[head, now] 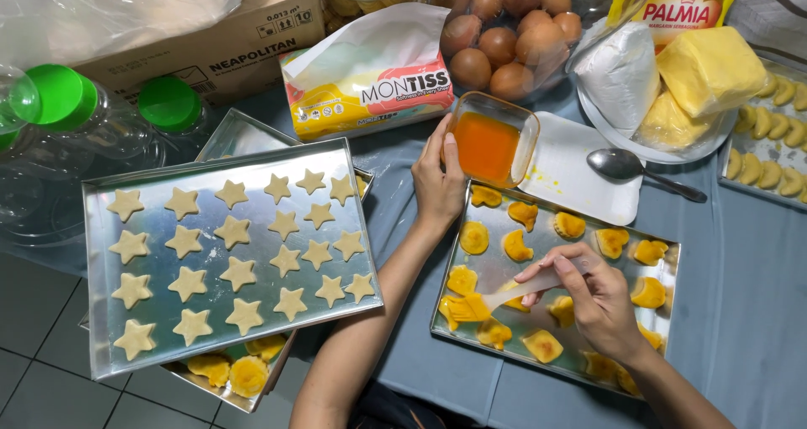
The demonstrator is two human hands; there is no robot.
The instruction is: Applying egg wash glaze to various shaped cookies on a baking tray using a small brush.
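Observation:
My right hand [588,299] grips a pastry brush [496,299] whose yellow bristles rest on a glazed cookie at the front left of a metal tray [504,265]. That tray holds several yellow-glazed cookies. My left hand [437,181] rests at the tray's far edge, fingers touching a small square glass dish of orange egg wash [490,143]. To the left, a second metal tray [231,252] carries several pale star-shaped cookies.
A bowl of brown eggs [504,30], a tissue pack [370,76], a white lid [580,173] with a spoon [626,167], a plate of butter blocks [698,76], green-capped jars [109,110], a cardboard box [210,34], and a tray of crescent cookies [769,131] crowd the table.

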